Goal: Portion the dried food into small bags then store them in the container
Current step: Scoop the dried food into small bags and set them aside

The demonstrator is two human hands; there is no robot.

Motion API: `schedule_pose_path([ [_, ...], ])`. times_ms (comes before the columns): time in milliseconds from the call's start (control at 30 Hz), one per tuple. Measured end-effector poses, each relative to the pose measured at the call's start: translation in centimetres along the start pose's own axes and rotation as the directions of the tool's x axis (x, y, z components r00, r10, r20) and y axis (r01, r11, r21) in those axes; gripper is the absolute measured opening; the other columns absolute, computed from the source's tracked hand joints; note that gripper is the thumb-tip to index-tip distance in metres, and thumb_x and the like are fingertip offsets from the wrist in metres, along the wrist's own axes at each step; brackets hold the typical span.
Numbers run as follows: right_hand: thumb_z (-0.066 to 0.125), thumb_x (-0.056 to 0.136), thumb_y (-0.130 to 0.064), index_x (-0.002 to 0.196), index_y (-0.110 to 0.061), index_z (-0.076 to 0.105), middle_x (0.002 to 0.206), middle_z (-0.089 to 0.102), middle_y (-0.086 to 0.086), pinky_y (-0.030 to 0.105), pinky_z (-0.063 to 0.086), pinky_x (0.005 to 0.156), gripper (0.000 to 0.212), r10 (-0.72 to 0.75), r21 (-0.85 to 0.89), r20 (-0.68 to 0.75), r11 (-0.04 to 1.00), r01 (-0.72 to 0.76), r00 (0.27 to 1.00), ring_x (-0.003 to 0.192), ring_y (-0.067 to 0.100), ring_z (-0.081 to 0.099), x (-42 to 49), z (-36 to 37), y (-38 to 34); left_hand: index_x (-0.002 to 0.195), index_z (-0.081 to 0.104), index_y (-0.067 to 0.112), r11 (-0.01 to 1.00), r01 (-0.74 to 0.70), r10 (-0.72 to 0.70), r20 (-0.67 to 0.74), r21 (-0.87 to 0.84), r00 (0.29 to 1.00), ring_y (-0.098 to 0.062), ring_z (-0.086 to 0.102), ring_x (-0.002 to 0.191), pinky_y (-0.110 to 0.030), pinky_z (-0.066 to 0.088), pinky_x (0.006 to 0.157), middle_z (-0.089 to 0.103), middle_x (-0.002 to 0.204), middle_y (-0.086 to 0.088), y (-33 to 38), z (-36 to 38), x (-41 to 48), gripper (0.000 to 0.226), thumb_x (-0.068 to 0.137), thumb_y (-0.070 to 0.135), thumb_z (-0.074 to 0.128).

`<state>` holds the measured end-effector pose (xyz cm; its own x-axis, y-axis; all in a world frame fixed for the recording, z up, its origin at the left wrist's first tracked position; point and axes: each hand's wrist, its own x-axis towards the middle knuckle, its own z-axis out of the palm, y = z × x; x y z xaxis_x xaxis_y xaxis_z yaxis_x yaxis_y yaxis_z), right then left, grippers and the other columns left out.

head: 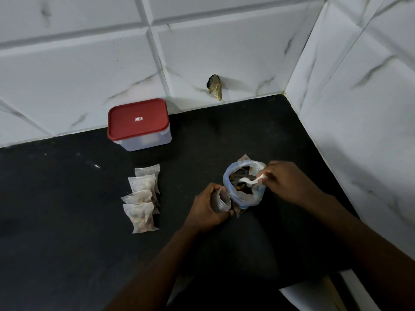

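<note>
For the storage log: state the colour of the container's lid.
Red lid, seen best in the head view.

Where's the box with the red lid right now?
The box sits at the back of the counter, left of centre in the head view, against the wall, behind the filled bags.

The left hand and right hand were bare, as were both wrists, and the left forearm and right forearm showed bare skin along their whole visible length, dim in the low light.
</note>
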<state>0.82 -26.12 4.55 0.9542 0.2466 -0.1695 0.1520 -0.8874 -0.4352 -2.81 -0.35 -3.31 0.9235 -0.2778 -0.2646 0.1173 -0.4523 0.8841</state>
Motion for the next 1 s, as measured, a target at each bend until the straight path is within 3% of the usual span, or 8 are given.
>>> schedule_pose_path([
  [100,0.070,0.093,-0.023,0.105,-0.014,0.076,0.091,0.063,-0.007,0.023,0.050,0.079,0.016,0.099,0.005,-0.015,0.995,-0.099,0.995,0.085,0.007,0.061,0.3,0.2,-0.1,0.119,0.056,0.034,1.000,-0.001,0.000,0.032,0.016,0.999,0.004,0.063,0.109,-0.025,0.056,0.094,0.065,0.118,0.014,-0.1,0.0,0.1,0.059,0.072,0.028,0.091],
  [233,0.071,0.093,-0.020,0.101,-0.018,0.078,0.084,0.066,-0.011,0.010,0.038,0.063,0.011,0.224,0.166,0.092,0.957,-0.237,0.970,0.076,-0.003,0.060,0.3,1.3,-0.9,0.121,0.055,0.034,1.000,0.013,-0.015,0.059,0.024,0.998,0.005,0.062,0.110,-0.026,0.055,0.095,0.065,0.120,0.013,-0.2,-0.1,0.3,0.060,0.073,0.027,0.091],
  [333,0.071,0.092,-0.021,0.097,-0.022,0.079,0.084,0.070,-0.010,0.013,0.039,0.062,0.010,0.310,0.235,0.186,0.907,-0.348,0.932,0.074,-0.004,0.060,0.3,1.1,-0.7,0.122,0.055,0.034,1.000,0.019,-0.020,0.060,0.022,0.998,0.003,0.063,0.111,-0.027,0.055,0.097,0.065,0.121,0.013,-0.3,-0.1,0.3,0.061,0.073,0.028,0.091],
  [500,0.070,0.092,-0.020,0.093,-0.019,0.079,0.075,0.074,0.004,0.024,0.052,0.061,0.008,0.418,0.415,0.238,0.772,-0.481,0.877,0.064,0.011,0.065,0.1,1.6,-0.5,0.122,0.057,0.033,1.000,-0.006,0.004,0.073,0.027,0.997,0.001,0.063,0.111,-0.027,0.055,0.097,0.065,0.120,0.013,-0.5,-0.2,0.2,0.061,0.072,0.031,0.091],
  [800,0.069,0.095,-0.022,0.091,-0.017,0.076,0.076,0.071,0.005,0.024,0.048,0.058,0.010,0.444,0.423,0.261,0.746,-0.515,0.857,0.062,0.010,0.059,-0.9,2.2,-1.2,0.124,0.056,0.035,0.998,0.020,-0.024,0.075,0.058,0.997,-0.001,0.060,0.113,-0.027,0.053,0.098,0.062,0.123,0.015,-0.9,0.0,0.3,0.063,0.071,0.033,0.091],
  [1000,0.066,0.096,-0.021,0.096,-0.013,0.074,0.081,0.072,0.009,0.026,0.049,0.060,0.011,0.485,0.562,0.360,0.569,-0.600,0.797,0.066,0.014,0.061,-0.5,3.2,-1.4,0.123,0.058,0.033,0.997,0.012,-0.020,0.095,0.076,0.995,-0.002,0.059,0.114,-0.023,0.050,0.097,0.062,0.122,0.015,-0.7,-0.3,0.4,0.057,0.076,0.028,0.089],
])
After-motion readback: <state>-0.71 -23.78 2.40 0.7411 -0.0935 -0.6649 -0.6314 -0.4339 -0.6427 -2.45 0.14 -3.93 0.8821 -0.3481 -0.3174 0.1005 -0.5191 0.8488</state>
